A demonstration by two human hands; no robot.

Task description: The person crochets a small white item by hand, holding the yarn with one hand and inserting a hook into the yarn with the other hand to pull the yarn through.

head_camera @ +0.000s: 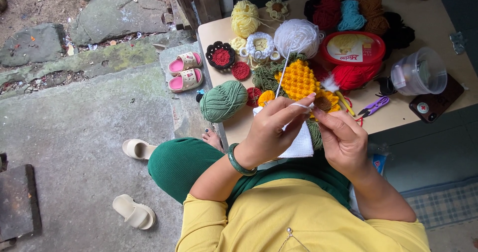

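My left hand (273, 127) holds a white crocheted piece (300, 143) over my lap, with white yarn looped over its raised fingers. That strand runs up to a white yarn ball (298, 37) on the table. My right hand (343, 137) is closed beside it on what looks like a crochet hook, which is hidden by the fingers. Just beyond both hands lie a yellow crocheted piece (298, 80) and a crocheted sunflower (326, 101). A green bangle (238, 163) sits on my left wrist.
The tan table (438, 23) carries a green yarn ball (223, 100), red yarn (354, 75), a red-lidded tub (352, 48), a clear container (418, 72), purple snips (373, 106), a phone (434, 103) and several crocheted flowers. Pink sandals (185, 71) and cream slippers (133, 212) lie on the concrete at left.
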